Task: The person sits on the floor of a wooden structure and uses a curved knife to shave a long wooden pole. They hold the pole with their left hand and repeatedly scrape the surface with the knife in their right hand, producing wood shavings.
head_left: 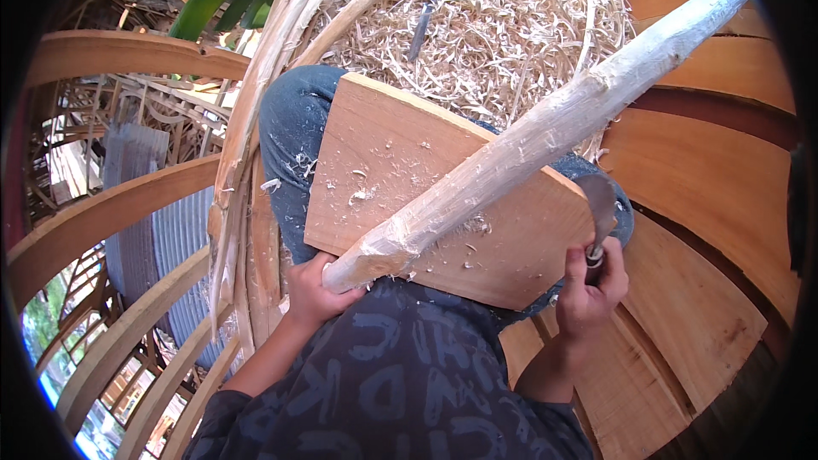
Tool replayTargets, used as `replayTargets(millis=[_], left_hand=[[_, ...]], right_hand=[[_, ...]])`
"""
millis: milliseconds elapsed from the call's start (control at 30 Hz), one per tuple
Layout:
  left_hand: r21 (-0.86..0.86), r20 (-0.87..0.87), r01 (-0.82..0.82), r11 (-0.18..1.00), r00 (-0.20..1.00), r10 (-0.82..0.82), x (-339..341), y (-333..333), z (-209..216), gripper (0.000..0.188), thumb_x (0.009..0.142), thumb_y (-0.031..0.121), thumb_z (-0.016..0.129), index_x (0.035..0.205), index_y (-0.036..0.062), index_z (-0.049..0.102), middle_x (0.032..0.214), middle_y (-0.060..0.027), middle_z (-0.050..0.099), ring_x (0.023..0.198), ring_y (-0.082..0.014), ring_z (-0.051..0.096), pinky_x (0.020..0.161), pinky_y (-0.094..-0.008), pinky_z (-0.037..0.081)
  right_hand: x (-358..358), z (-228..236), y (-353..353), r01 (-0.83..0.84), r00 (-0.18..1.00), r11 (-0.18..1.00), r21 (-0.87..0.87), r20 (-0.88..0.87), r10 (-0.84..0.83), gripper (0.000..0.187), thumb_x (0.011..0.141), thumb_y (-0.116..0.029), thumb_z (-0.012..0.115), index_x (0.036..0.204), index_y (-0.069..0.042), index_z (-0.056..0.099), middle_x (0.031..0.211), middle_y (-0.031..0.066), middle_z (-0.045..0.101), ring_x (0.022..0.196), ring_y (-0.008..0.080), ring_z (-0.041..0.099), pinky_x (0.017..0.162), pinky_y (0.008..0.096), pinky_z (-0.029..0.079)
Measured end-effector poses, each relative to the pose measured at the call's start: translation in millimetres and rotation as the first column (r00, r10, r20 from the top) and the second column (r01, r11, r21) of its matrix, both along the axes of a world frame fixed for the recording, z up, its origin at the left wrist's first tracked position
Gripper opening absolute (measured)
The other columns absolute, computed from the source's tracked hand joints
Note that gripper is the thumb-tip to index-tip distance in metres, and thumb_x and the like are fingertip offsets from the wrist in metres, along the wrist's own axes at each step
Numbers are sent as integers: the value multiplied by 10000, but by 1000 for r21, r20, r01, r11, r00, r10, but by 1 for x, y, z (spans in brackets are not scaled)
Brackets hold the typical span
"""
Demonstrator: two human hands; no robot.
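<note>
A long, peeled pale wooden pole [520, 158] slants from my waist up to the far right, crossing over a flat wooden board [366, 166] on my lap. My left hand [317, 288] is closed around the pole's near end. In my right hand [592, 294], beside the board's right edge, is a knife with a broad curved blade [599, 202]; my fingers wrap its dark handle and the blade points away from me. Small shavings lie scattered on the board.
Beyond my knees spreads a heap of wood shavings [511, 34], with a dark narrow tool [429, 8] lying on it. Long split strips [247, 204] stand at my left. Curved wooden planks [699, 196] are on the right, curved slats [128, 349] on the left.
</note>
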State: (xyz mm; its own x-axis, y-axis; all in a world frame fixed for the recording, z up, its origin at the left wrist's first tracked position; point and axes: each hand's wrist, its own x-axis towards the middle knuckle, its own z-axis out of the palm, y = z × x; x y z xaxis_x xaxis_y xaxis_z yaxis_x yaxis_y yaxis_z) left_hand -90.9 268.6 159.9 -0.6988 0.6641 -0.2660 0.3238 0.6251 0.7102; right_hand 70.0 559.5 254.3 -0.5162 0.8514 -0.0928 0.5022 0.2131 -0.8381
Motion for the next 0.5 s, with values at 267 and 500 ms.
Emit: replayTargets(millis=[267,500], left_hand=[[-9,8,-5,1000,1000,5,1,0,0,452,544,319,858,780,18,618,688,-163,667,633,-305,684,573,-361,525],[-8,-45,11,1000,999,-11,2,1,1,463,532,327,861,775,16,617,676,-154,665,622,-297,684,568,-357,528]], right_hand=[[-14,-12,-26,-373,919,922,-101,99,382,238,787,-99,740,977,-4,632,757,154,658,677,236,673,614,292,484],[24,-8,33,276,961,961,29,-30,-275,198,901,-39,632,1090,15,608,704,-39,545,567,16,433,516,166,313]])
